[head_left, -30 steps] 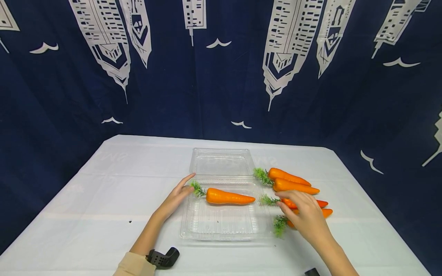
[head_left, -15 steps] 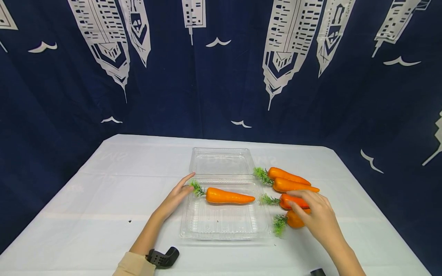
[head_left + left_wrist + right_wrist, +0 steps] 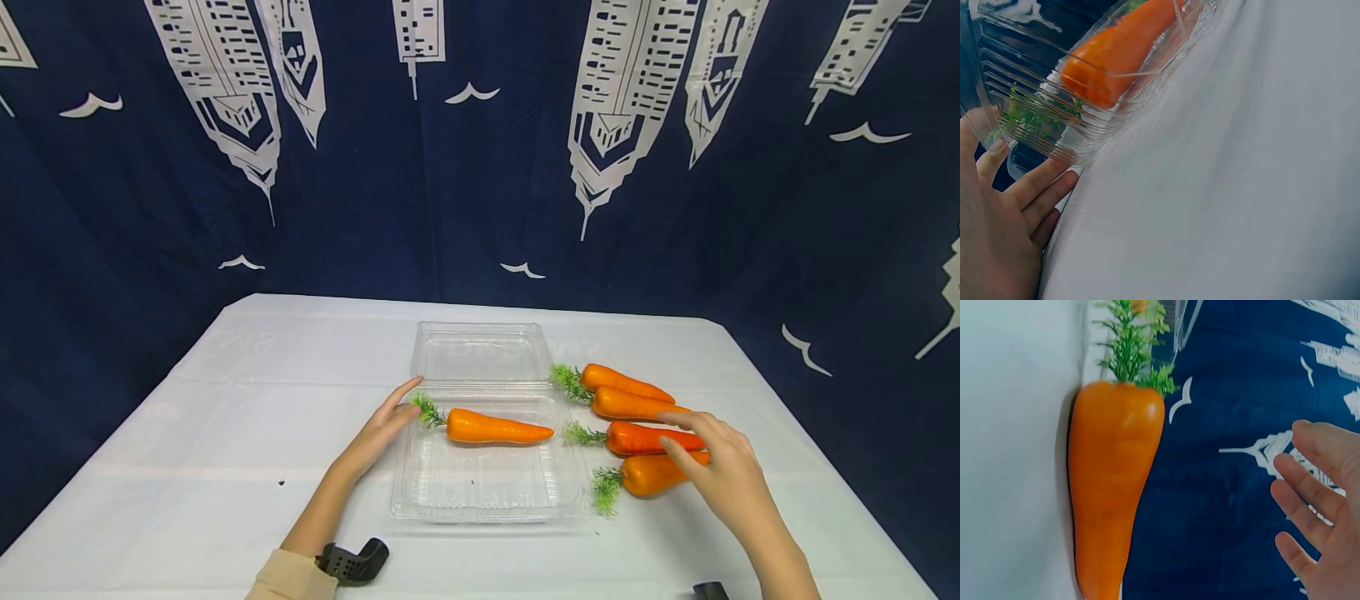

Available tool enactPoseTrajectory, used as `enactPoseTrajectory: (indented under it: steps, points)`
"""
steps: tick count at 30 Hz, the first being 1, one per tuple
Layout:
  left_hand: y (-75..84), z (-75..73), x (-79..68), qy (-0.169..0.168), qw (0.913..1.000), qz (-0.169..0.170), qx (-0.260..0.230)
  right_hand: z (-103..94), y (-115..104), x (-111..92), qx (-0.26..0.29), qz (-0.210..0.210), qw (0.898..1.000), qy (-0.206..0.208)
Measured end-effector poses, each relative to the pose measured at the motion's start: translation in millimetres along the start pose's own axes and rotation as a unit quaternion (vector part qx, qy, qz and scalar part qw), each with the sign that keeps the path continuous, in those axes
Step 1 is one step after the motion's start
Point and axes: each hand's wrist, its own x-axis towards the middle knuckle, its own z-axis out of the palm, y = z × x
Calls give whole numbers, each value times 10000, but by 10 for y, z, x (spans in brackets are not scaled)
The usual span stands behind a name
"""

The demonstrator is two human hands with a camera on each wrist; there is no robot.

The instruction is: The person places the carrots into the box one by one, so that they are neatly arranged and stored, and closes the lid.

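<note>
A clear plastic clamshell container (image 3: 487, 492) lies with its lid (image 3: 480, 350) folded back, and one orange carrot with a green top (image 3: 495, 427) rests inside it. At its left side is my left hand (image 3: 381, 433); in the left wrist view the extended fingertips (image 3: 1054, 167) meet the ribbed wall. My right hand (image 3: 723, 471), fingers loosely bent and holding nothing, hovers over the tips of the redder carrot (image 3: 645, 438) and the nearest orange carrot (image 3: 651, 475). The right wrist view shows this hand (image 3: 1329, 506) apart from a large orange carrot (image 3: 1113, 481).
Two more orange carrots (image 3: 626, 383) lie behind, right of the container, leafy ends towards it. All rests on a white-covered table (image 3: 225, 433). A navy curtain with white building prints (image 3: 420, 183) hangs behind the table.
My right hand has moved to the right, from the carrots' leafy ends to their tips, uncovering the two nearer carrots. My left hand and the container have stayed put.
</note>
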Motion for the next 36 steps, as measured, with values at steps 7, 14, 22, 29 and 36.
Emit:
enactPoseTrajectory:
  steps: [7,14,22,29,36]
  points:
    - [-17,-2,5,-3,10000,-6,-25,-27,142,-18,53,143,9998,-159]
    - [10,5,-6,-48,10000,-22,-74,-22,269,-44,143,378,9982,-446]
    - [-27,-5,4,-39,10000,-20,-88,25,416,-69,644,380,9942,-779]
    - [-29,1,-10,-26,10000,-28,-74,42,533,-90,733,488,9907,-1036]
    - [-26,-8,12,-2,10000,25,-63,52,584,-102,792,831,9839,-1368]
